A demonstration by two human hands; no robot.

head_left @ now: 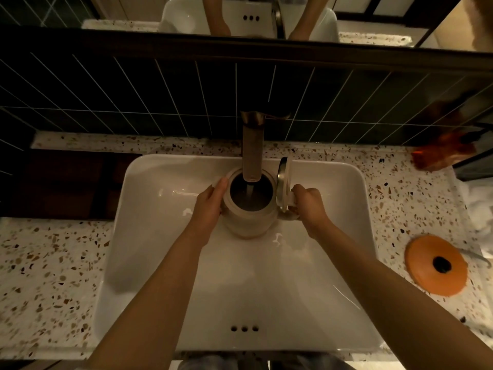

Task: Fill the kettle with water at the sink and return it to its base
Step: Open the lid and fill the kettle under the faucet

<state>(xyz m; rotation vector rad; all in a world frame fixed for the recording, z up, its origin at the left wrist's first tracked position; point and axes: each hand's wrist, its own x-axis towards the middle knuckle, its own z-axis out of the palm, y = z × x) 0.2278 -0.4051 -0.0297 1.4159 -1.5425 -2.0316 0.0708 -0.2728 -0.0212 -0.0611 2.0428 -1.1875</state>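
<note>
A white kettle is held upright inside the white sink, its mouth directly under the brass faucet spout. A thin stream of water falls into the kettle. Its hinged lid stands flipped up on the right side. My left hand presses against the kettle's left wall. My right hand is closed around the kettle's handle on the right. The orange round kettle base lies on the counter to the right of the sink.
A speckled terrazzo counter surrounds the sink. Dark tiles and a mirror rise behind the faucet. An orange-brown packet lies at the back right, white cloth at the far right edge, and a dark tray sits left of the sink.
</note>
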